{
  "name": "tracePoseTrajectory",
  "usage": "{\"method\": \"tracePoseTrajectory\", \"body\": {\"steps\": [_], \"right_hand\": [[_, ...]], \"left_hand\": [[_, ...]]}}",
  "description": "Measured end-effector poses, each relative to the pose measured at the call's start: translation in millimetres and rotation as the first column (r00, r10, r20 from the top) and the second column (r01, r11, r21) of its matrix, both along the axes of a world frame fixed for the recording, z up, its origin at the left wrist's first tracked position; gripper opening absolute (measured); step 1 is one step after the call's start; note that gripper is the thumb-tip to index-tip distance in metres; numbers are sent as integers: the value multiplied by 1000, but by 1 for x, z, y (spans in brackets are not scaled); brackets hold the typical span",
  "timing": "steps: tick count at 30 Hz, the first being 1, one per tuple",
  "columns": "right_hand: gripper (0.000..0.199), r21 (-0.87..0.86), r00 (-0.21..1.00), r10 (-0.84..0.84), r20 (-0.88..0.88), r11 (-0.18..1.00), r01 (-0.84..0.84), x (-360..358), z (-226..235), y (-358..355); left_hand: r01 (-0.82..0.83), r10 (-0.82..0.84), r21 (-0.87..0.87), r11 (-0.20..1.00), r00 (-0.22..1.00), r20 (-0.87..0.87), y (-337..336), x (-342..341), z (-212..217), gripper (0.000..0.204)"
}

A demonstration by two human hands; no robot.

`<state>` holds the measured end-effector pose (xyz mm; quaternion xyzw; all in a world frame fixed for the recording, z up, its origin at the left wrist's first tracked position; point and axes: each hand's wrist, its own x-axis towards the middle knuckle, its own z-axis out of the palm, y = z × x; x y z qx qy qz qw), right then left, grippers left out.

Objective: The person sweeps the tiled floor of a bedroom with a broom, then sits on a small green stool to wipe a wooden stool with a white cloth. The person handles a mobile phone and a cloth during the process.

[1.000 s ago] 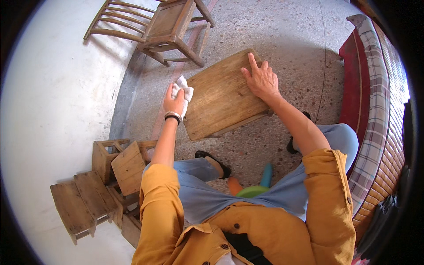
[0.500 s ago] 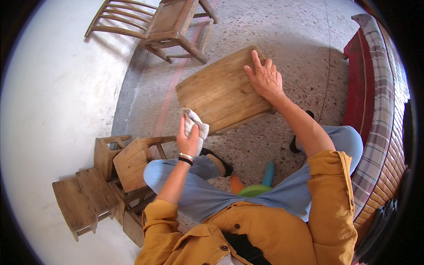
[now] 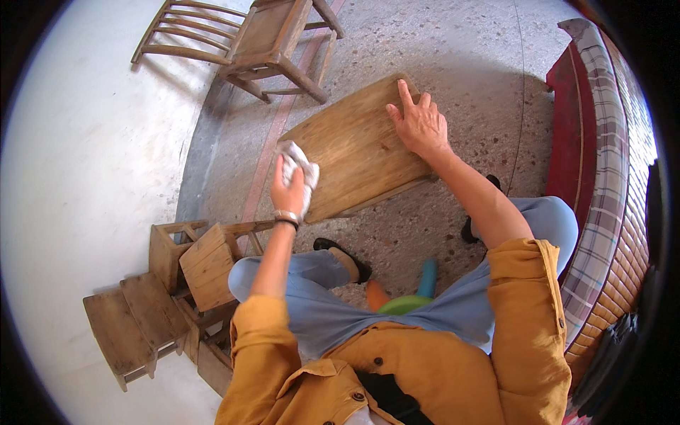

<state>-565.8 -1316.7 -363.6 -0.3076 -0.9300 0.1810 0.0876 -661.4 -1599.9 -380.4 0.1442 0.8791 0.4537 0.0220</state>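
In front of my knees stands a low wooden stool (image 3: 354,152) with a flat rectangular top. My left hand (image 3: 288,190) is closed on a crumpled whitish cloth (image 3: 304,164), which lies against the left edge of the stool top. My right hand (image 3: 422,127) rests on the far right part of the top, index finger stretched out toward the far corner and the other fingers spread or bent. Nothing shows in the right hand. The stool's legs are mostly hidden beneath its top.
Several small wooden stools (image 3: 120,326) are piled at the left by the white wall (image 3: 85,177). A slatted wooden chair (image 3: 262,42) stands at the far left. On the right is a red bench (image 3: 570,120) with a plaid cover (image 3: 609,149). Between my legs is a green seat (image 3: 404,305).
My left hand has moved the cloth forward and slightly left along the stool's left edge. The right hand stays in place on the stool top; the view has shifted slightly.
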Motion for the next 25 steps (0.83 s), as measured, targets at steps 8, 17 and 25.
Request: {"method": "tracePoseTrajectory", "body": {"steps": [8, 17, 25], "right_hand": [[59, 23, 999, 14, -45, 1000, -13, 0, -2, -2], [59, -1, 998, 8, -61, 1000, -8, 2, 1, -1], [66, 154, 956, 63, -285, 988, -19, -4, -22, 3]], "left_hand": [[62, -61, 51, 997, 998, -22, -29, 55, -8, 54], [-3, -204, -501, 865, 911, -358, 38, -51, 1, 49], [140, -421, -517, 844, 771, -478, 126, -34, -14, 42]]}}
